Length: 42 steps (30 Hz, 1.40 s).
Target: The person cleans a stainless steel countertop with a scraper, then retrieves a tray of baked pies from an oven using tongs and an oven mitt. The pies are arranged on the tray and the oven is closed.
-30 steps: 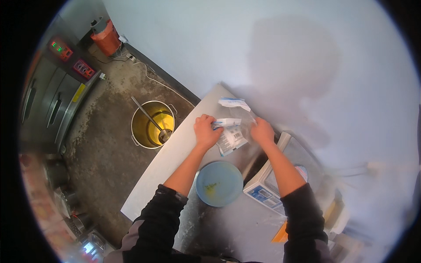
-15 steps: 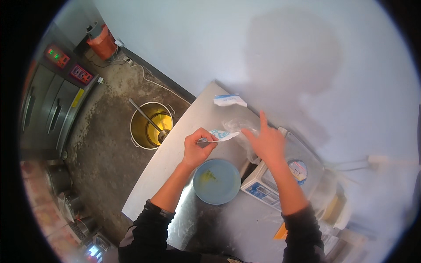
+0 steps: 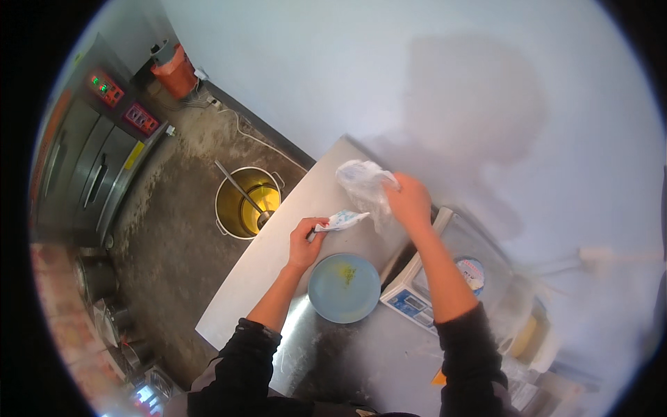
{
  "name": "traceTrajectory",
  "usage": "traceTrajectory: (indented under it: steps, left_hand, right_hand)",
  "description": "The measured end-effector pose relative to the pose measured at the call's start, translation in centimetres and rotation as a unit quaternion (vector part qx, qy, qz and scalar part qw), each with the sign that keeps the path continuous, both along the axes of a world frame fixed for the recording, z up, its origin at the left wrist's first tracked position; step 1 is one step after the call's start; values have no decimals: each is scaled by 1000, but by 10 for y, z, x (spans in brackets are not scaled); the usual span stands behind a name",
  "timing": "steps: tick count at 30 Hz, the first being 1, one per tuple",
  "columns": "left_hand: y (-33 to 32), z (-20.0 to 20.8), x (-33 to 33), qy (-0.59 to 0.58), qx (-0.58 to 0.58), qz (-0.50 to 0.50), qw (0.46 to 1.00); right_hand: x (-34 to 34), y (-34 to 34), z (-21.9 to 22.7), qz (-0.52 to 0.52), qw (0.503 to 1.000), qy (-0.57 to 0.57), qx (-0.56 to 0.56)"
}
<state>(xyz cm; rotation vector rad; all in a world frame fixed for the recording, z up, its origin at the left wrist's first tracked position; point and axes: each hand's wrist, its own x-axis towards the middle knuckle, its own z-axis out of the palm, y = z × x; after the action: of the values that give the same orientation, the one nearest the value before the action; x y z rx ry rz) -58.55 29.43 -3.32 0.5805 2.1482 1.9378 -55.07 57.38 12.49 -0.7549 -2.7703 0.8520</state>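
My left hand pinches a small white packet with blue print, held just above the far side of a blue-grey plate. Small yellow-green crumbs lie on that plate. Closed on a clear plastic bag, my right hand is over the far end of the metal table. The bag hangs crumpled from the fingers, and something white and bluish shows at its far end; whether it lies inside or behind the bag I cannot tell.
A kitchen scale stands right of the plate, with a round-labelled tub behind it. Below the table, on the floor at left, is a metal pot of yellow liquid with a ladle. A steel oven stands far left.
My right hand, open with fingers spread before, has closed on the plastic bag and lifted it away toward the far table edge. My left hand keeps the packet, slightly lower.
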Motion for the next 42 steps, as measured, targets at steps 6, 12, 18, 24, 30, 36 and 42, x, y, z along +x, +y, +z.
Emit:
traceTrajectory:
  steps: [6, 12, 18, 24, 30, 36, 42]
  left_hand:
    - [2, -2, -3, -72, -12, 41, 996]
    - [-19, 39, 15, -68, 63, 2, 996]
    - [-52, 148, 79, -88, 175, -136, 971]
    - [-25, 214, 169, -57, 179, -357, 915]
    - [-1, 227, 286, -131, 119, -416, 892]
    - [21, 233, 440, -226, 208, -375, 875]
    - [58, 258, 652, -420, 243, -488, 726]
  right_hand:
    - [85, -24, 62, -86, 992, 79, -49]
    - [162, -37, 108, -95, 987, 118, -54]
    - [240, -44, 124, -57, 978, 103, -171]
    - [336, -62, 148, -48, 905, 38, -420]
    - [472, -79, 162, -62, 925, 85, -364]
    - [672, -89, 163, -265, 873, 180, -369]
    - [930, -117, 155, -398, 862, 226, -217]
